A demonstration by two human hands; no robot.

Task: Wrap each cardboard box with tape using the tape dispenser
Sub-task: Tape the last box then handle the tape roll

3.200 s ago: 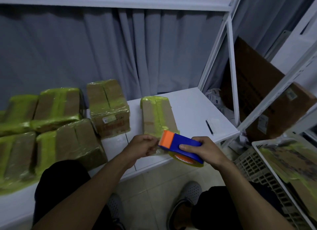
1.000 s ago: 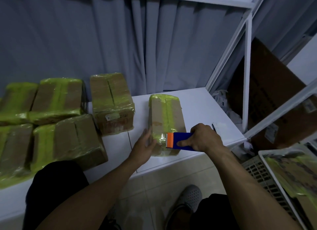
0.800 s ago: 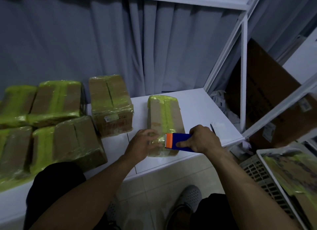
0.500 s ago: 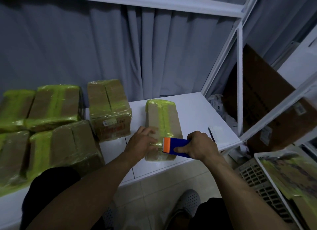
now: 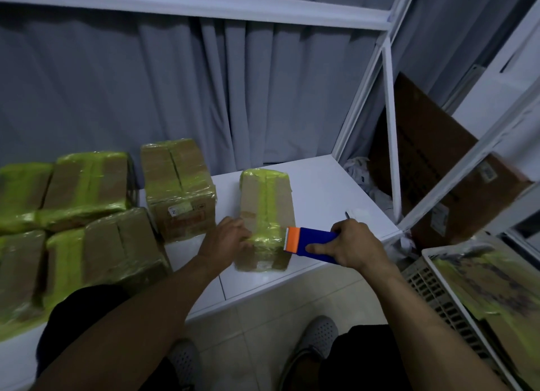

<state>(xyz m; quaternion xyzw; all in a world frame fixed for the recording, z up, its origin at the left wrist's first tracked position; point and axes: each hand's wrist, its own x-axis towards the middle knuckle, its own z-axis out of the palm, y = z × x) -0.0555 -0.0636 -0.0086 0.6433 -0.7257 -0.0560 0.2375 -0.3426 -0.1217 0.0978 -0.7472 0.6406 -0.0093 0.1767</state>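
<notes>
- The cardboard box (image 5: 267, 212) being taped lies flat on the white table (image 5: 321, 192), near its front edge, with its long side running near to far. A yellow-green tape strip runs down its top and another band crosses the near end.
- The left hand (image 5: 225, 241) rests on the box's near left part. Its fingers lie close together, lightly bent, and press down on the cross band of tape.
- The right hand (image 5: 350, 246) grips the tape dispenser (image 5: 309, 241), with the fingers wrapped round its blue body and the forefinger laid along the near side.
- The dispenser's orange cutter end touches the box's right edge, level with the left fingertips, so the band lies between the two hands. The tape looks to run straight from cutter to box, though blur makes this unsure.
- Five wrapped boxes (image 5: 87, 186) stand to the left, and a basket (image 5: 432, 285) sits low on the right.
</notes>
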